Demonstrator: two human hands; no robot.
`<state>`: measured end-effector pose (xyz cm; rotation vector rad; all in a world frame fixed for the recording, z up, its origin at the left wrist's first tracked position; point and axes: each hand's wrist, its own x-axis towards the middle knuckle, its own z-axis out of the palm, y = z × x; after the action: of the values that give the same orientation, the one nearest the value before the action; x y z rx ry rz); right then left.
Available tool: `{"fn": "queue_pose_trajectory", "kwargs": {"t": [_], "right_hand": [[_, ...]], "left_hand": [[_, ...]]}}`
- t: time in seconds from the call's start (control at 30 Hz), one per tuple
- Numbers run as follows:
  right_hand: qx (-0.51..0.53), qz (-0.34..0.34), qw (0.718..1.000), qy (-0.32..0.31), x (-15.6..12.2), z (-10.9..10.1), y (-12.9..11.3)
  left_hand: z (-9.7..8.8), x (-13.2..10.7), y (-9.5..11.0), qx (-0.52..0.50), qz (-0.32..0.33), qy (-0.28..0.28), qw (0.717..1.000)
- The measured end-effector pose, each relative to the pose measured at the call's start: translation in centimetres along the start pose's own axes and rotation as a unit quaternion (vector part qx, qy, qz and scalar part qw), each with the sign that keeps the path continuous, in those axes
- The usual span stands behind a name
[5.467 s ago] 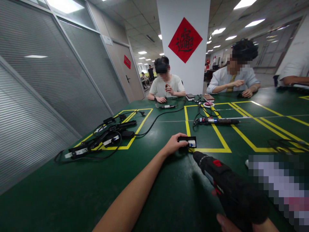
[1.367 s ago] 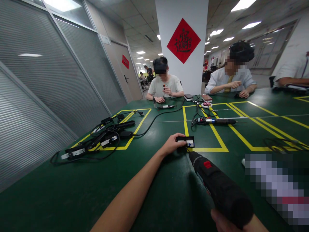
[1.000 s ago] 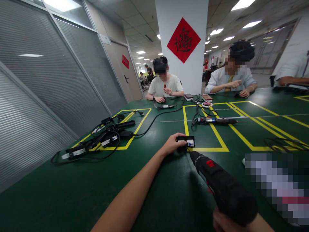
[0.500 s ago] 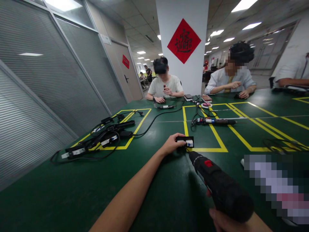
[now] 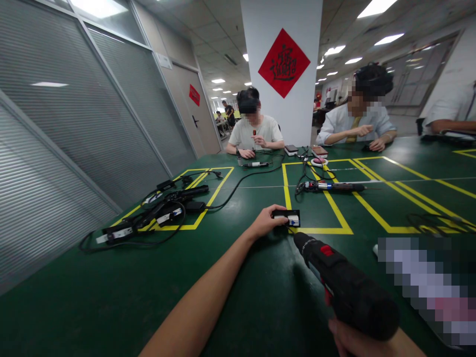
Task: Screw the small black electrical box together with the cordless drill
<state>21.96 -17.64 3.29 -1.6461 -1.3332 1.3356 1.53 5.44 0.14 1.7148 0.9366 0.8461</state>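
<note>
So the little black case [image 5: 293,220] looked like a light, stiff piece, probably plastic. I'd guess its smooth walls could skid a bit on the green tabletop [image 5: 256,302] if something pushed against them. The white-and-blue bit inside looked like the delicate part, so I'd grab the case by its outer ends or long edges and keep fingertips off the middle.

The left hand [image 5: 270,221] was pinching the case's left end, thumb across the front, so the rest poked out to the right of the fingers. It sat down at the tabletop, right by the near-left corner of a yellow tape outline [image 5: 322,231].

The drill [image 5: 347,285] was a different animal: bulky, rigid, likely a lot heavier, with its weight probably toward the back and the handle. The grip under the body seemed the sane place to hold it, and that's where the right hand [image 5: 357,339] was wrapped, mostly hidden below the drill. Couldn't tell if a finger was on the red trigger. The drill lay above that hand, nose angled forward and left, its tip just beside the near side of the case. Whether they touched, no idea, too small to see.
</note>
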Motion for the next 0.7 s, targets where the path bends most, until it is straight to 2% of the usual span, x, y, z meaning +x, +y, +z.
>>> {"fn": "queue_pose_trajectory", "kwargs": {"t": [0.13,0.33,0.53,0.7], "right_hand": [[0.007,-0.023,1.000,-0.018,1.2,0.4,0.4],[0.030,-0.005,0.998,-0.048,2.0,1.8,1.5],[0.129,-0.011,0.986,-0.102,1.8,1.5,1.4],[0.080,0.039,0.991,-0.098,2.5,1.5,2.0]], "left_hand": [[-0.1,0.0,-0.2,-0.006,0.002,-0.014,1.000],[-0.1,0.1,-0.4,-0.023,0.000,-0.021,1.000],[-0.2,0.2,-0.4,-0.034,0.001,-0.030,0.999],[-0.3,0.2,-0.6,-0.030,0.002,-0.040,0.999]]}}
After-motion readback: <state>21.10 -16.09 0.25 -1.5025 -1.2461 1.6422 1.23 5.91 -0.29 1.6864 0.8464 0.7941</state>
